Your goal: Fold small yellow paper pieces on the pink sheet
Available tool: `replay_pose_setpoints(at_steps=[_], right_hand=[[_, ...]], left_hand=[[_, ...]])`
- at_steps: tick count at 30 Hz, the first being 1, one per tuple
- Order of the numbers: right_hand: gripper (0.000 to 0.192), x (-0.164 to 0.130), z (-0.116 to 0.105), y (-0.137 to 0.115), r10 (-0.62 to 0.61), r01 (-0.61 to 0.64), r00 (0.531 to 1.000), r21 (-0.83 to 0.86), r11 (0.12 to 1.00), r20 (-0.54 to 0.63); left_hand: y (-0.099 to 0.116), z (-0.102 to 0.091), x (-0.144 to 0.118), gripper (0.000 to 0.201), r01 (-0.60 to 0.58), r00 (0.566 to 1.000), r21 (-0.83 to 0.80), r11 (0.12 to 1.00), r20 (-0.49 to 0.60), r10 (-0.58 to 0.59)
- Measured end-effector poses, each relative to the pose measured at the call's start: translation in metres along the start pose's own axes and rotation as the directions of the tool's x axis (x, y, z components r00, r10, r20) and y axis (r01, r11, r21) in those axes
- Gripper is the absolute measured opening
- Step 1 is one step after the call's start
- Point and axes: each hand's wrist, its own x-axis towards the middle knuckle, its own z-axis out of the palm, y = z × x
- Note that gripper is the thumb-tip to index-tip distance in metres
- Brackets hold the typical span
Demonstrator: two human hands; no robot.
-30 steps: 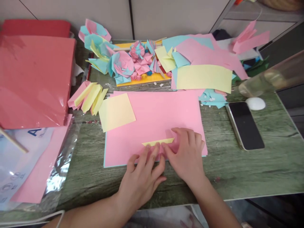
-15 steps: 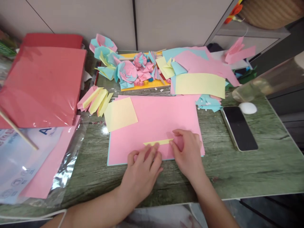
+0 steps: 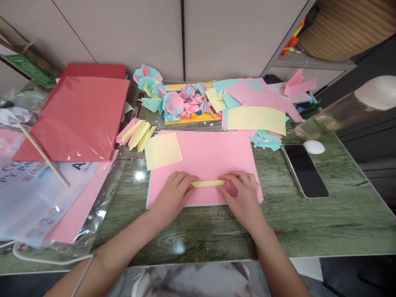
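A narrow folded strip of yellow paper [image 3: 208, 183] lies level above a stack of pink paper [image 3: 213, 152], whose edge shows light blue. My left hand [image 3: 176, 189] pinches the strip's left end between thumb and fingers. At the right end, my right hand [image 3: 241, 189] grips it the same way, fingers curled. A flat yellow sheet [image 3: 163, 151] rests on the stack's upper left corner. Beside it sit folded pink and yellow paper pieces [image 3: 136, 135].
Folded paper flowers [image 3: 173, 103] and cut pink sheets [image 3: 247, 93] line the back. On the right are a phone [image 3: 305, 171], a white oval object [image 3: 314, 147] and a clear bottle [image 3: 337, 111]. Left lie a red paper pack [image 3: 83, 119] and a wooden stick [image 3: 46, 156].
My left hand has moved from pressing on the strip's lower edge to pinching its left end. The yellow strip looks slightly raised or turned. The camera view has shifted.
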Motion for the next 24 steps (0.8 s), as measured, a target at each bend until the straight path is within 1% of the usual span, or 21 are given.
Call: replay_pose_setpoints(at_steps=[6, 9, 12, 14, 16, 18, 20, 24], right_hand=[[0.008, 0.0, 0.0, 0.0, -0.029, 0.027, 0.999, 0.077, 0.997, 0.024], [0.003, 0.001, -0.004, -0.005, -0.052, 0.05, 0.999, 0.148, 0.988, 0.011], [0.002, 0.001, -0.008, -0.01, -0.08, 0.087, 0.996, 0.21, 0.974, -0.042], [0.002, 0.0, -0.009, -0.012, -0.103, 0.117, 0.992, 0.226, 0.967, -0.074], [0.002, -0.001, -0.01, -0.014, -0.126, 0.143, 0.988, 0.231, 0.962, -0.085], [0.003, -0.002, -0.011, -0.015, -0.14, 0.155, 0.987, 0.237, 0.959, -0.079], [0.004, -0.003, -0.011, -0.015, -0.139, 0.151, 0.988, 0.259, 0.954, -0.064], [0.017, -0.003, -0.011, -0.016, -0.085, 0.085, 0.996, 0.335, 0.938, -0.014]], left_hand=[[0.001, -0.001, -0.001, 0.018, 0.048, 0.999, -0.144, 0.988, -0.011, -0.05], [0.005, -0.004, -0.002, 0.018, 0.099, 0.993, -0.252, 0.963, -0.044, -0.114], [0.006, -0.008, -0.001, 0.022, 0.17, 0.976, -0.382, 0.908, -0.065, -0.21], [0.006, -0.009, 0.0, 0.022, 0.211, 0.966, -0.473, 0.855, -0.032, -0.256], [0.005, -0.01, 0.001, 0.017, 0.243, 0.96, -0.55, 0.799, 0.018, -0.279], [0.005, -0.011, 0.001, 0.014, 0.267, 0.953, -0.604, 0.751, 0.051, -0.298], [0.004, -0.011, 0.001, 0.014, 0.281, 0.946, -0.643, 0.713, 0.06, -0.32], [0.006, -0.012, -0.001, 0.014, 0.282, 0.936, -0.699, 0.657, 0.05, -0.349]])
